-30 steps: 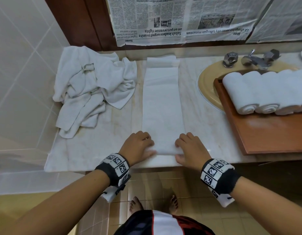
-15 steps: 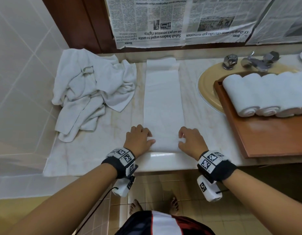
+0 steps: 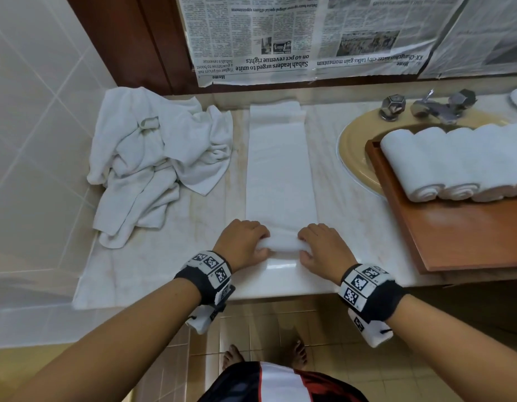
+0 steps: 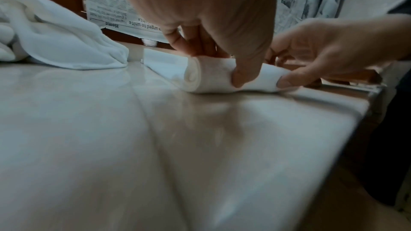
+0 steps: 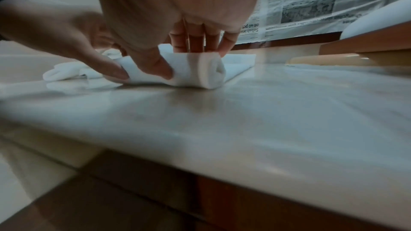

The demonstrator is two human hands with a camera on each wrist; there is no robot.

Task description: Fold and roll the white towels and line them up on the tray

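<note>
A white towel (image 3: 280, 169) folded into a long strip lies on the marble counter (image 3: 164, 256), running away from me. Its near end is wound into a small roll (image 3: 283, 245) (image 4: 213, 76) (image 5: 193, 71). My left hand (image 3: 245, 245) (image 4: 222, 45) grips the roll's left end, thumb in front and fingers behind. My right hand (image 3: 321, 250) (image 5: 177, 46) grips the right end the same way. Several rolled white towels (image 3: 454, 163) lie in a row on the brown wooden tray (image 3: 469, 239) at the right.
A heap of loose white towels (image 3: 152, 163) lies at the counter's back left. The tray rests over a yellow basin (image 3: 353, 158) with metal taps (image 3: 425, 105). Newspaper sheets (image 3: 295, 39) cover the back wall. White tiled wall (image 3: 33, 140) bounds the left.
Both hands moved forward along the strip, turning its flat near end over into a small roll. More bare counter edge shows in front of the towel.
</note>
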